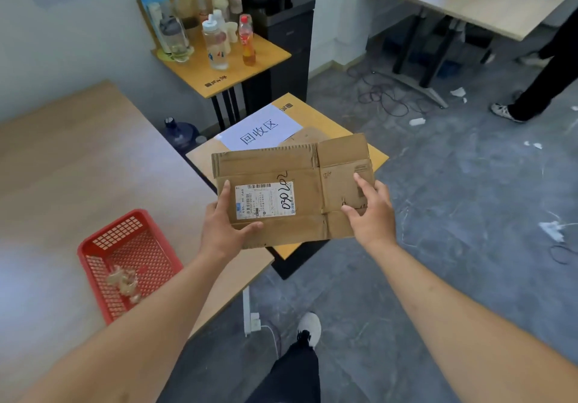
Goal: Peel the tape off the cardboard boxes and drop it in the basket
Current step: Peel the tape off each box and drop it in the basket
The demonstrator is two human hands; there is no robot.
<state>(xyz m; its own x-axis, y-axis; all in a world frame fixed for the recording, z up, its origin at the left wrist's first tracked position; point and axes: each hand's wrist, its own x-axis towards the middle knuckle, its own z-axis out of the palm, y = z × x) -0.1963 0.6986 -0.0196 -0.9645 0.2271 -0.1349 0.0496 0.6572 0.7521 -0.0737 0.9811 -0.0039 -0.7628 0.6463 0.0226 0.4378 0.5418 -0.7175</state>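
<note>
We hold a flattened cardboard box (294, 190) between our hands, its white shipping label (265, 200) facing up beside our left hand (223, 229), which grips the near edge; our right hand (370, 212) rests on the far end with fingers spread, and left of our left hand sits the red basket (93, 246) with crumpled tape (125, 280) inside
</note>
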